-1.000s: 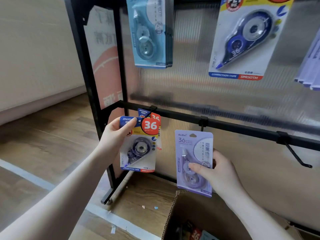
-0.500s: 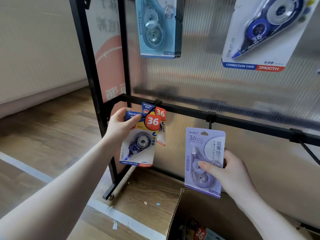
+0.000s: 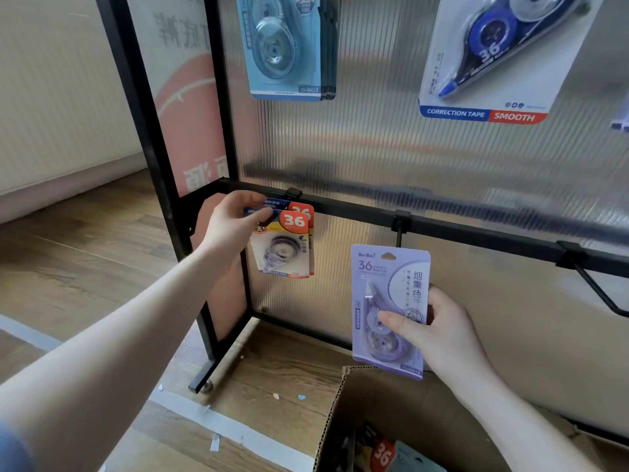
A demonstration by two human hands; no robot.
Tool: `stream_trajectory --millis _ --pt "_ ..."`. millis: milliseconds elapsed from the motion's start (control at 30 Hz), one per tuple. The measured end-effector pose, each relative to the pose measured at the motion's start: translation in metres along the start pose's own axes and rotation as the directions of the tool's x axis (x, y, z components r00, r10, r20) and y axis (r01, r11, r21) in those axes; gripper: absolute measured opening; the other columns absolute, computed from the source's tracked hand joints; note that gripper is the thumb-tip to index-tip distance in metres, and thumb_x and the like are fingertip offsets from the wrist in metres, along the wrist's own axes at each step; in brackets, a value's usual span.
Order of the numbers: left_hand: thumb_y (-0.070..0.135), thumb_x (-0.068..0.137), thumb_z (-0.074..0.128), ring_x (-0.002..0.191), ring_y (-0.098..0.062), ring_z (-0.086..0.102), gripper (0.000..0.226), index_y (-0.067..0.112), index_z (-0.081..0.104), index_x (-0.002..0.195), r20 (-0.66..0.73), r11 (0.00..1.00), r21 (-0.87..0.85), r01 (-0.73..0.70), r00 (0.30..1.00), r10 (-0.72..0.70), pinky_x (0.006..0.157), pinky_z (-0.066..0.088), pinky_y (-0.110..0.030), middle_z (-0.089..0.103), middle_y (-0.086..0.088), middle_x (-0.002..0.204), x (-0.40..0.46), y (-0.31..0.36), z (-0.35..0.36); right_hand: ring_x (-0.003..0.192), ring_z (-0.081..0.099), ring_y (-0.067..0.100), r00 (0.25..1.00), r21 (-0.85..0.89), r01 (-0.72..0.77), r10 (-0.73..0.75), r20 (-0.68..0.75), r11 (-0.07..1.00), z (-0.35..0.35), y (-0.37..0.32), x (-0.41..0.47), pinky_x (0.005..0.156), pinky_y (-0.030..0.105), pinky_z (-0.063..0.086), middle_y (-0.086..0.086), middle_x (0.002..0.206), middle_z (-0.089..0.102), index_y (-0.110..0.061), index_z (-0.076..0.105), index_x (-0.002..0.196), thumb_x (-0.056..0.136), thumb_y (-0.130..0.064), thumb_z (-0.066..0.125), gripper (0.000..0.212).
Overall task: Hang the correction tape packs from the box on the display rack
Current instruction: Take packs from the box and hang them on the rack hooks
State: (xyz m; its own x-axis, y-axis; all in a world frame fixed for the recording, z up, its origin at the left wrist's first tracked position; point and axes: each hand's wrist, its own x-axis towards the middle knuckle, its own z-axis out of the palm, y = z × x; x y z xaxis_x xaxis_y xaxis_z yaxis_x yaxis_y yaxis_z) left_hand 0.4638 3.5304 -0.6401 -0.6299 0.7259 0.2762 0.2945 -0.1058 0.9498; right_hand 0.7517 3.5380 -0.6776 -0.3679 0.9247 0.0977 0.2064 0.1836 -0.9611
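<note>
My left hand [image 3: 235,221] pinches the top of a yellow-and-blue "36" correction tape pack [image 3: 284,245] right at the leftmost hook [image 3: 293,193] on the rack's lower black bar [image 3: 357,211]. A like pack hangs just behind it. My right hand [image 3: 439,330] grips a purple correction tape pack [image 3: 391,310] upright, its hang hole just below the middle hook [image 3: 400,229]. The open cardboard box [image 3: 343,403] sits at the bottom, with more packs [image 3: 384,453] inside.
Higher on the ribbed translucent panel hang light-blue packs [image 3: 287,46] and a large blue-and-white pack [image 3: 493,59]. An empty hook [image 3: 595,284] sticks out at the right of the bar. The black frame post [image 3: 160,185] stands on a wooden floor with tape strips [image 3: 218,427].
My left hand raised the yellow-and-blue pack up to the leftmost hook, against the pack hanging there. The purple pack in my right hand stayed below the middle hook. The view moved closer.
</note>
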Motion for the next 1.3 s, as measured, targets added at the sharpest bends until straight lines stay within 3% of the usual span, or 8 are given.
stream_trajectory --millis 133,233,333,533,633,967,1167,1300 --pt "0.011 0.087 0.067 0.089 -0.006 0.06 0.023 0.013 0.061 0.109 -0.074 0.998 0.039 -0.043 0.996 0.046 0.068 0.047 -0.009 0.064 0.004 0.098 -0.008 0.01 -0.001 0.087 0.066 0.004 0.999 0.025 0.031 -0.031 -0.01 0.999 -0.001 0.001 0.0 0.064 0.022 0.056 -0.011 0.096 0.069 -0.029 0.061 0.092 0.081 -0.017 0.071 0.019" --pt "0.016 0.087 0.066 0.103 -0.01 0.058 0.02 0.016 0.062 0.106 -0.144 0.982 0.16 -0.104 0.981 0.128 0.084 0.045 -0.02 0.063 0.003 0.107 -0.018 0.018 -0.004 0.09 0.065 0.005 0.999 0.008 0.041 -0.041 -0.012 0.999 -0.001 0.001 0.0 0.069 0.028 0.057 -0.011 0.097 0.068 -0.031 0.061 0.091 0.086 -0.022 0.064 0.011" --pt "0.019 0.088 0.065 0.105 -0.013 0.055 0.015 0.017 0.063 0.102 -0.176 0.915 0.356 -0.191 0.948 0.266 0.086 0.041 -0.024 0.061 0.005 0.106 -0.035 0.025 -0.006 0.093 0.064 0.008 0.999 -0.001 0.034 -0.034 -0.011 0.999 0.0 0.0 0.0 0.072 0.033 0.057 -0.011 0.099 0.067 -0.029 0.059 0.091 0.089 -0.024 0.061 0.006" --pt "0.015 0.086 0.067 0.112 -0.027 0.05 0.026 0.01 0.064 0.111 -0.035 0.708 0.663 -0.243 0.935 0.354 0.085 0.03 -0.024 0.059 -0.007 0.118 -0.088 0.025 0.006 0.087 0.066 0.014 1.0 0.077 0.004 -0.002 -0.025 0.997 -0.003 -0.003 -0.004 0.068 0.035 0.054 -0.003 0.092 0.069 -0.016 0.062 0.091 0.092 -0.026 0.056 0.012" --pt "0.013 0.082 0.068 0.105 -0.033 0.056 0.026 0.009 0.065 0.108 0.068 0.591 0.745 -0.308 0.917 0.393 0.083 0.042 -0.034 0.062 -0.01 0.114 -0.112 0.021 0.02 0.085 0.067 0.017 0.999 0.098 0.004 0.0 -0.033 0.995 -0.007 0.0 -0.005 0.068 0.038 0.053 0.001 0.09 0.07 -0.012 0.062 0.09 0.093 -0.025 0.056 0.014" --pt "0.019 0.072 0.074 0.094 -0.031 0.063 0.036 0.012 0.064 0.105 0.204 0.445 0.823 -0.353 0.915 0.348 0.075 0.053 -0.038 0.065 -0.007 0.106 -0.143 0.004 0.046 0.082 0.066 0.012 1.0 0.062 0.014 -0.013 -0.019 0.998 -0.014 0.016 0.009 0.063 0.028 0.05 -0.002 0.087 0.07 -0.011 0.064 0.092 0.093 -0.027 0.055 0.019" --pt "0.028 0.077 0.071 0.107 -0.03 0.06 0.041 0.015 0.063 0.115 0.242 0.41 0.842 -0.35 0.925 0.294 0.087 0.051 -0.04 0.063 -0.006 0.115 -0.147 -0.014 0.048 0.061 0.046 0.014 0.996 -0.063 0.033 -0.038 -0.086 0.997 -0.016 0.024 0.034 0.057 0.028 0.031 0.001 0.064 0.058 -0.003 0.059 0.075 0.092 -0.023 0.058 0.027" --pt "0.029 0.075 0.076 0.113 -0.029 0.058 0.048 0.015 0.062 0.119 0.262 0.394 0.849 -0.352 0.928 0.265 0.091 0.05 -0.04 0.062 -0.004 0.121 -0.148 -0.019 0.05 0.058 0.045 0.011 0.995 -0.148 0.015 -0.03 -0.098 0.989 -0.016 0.023 0.049 0.053 0.027 0.03 -0.006 0.059 0.053 -0.014 0.054 0.066 0.092 -0.024 0.057 0.029"
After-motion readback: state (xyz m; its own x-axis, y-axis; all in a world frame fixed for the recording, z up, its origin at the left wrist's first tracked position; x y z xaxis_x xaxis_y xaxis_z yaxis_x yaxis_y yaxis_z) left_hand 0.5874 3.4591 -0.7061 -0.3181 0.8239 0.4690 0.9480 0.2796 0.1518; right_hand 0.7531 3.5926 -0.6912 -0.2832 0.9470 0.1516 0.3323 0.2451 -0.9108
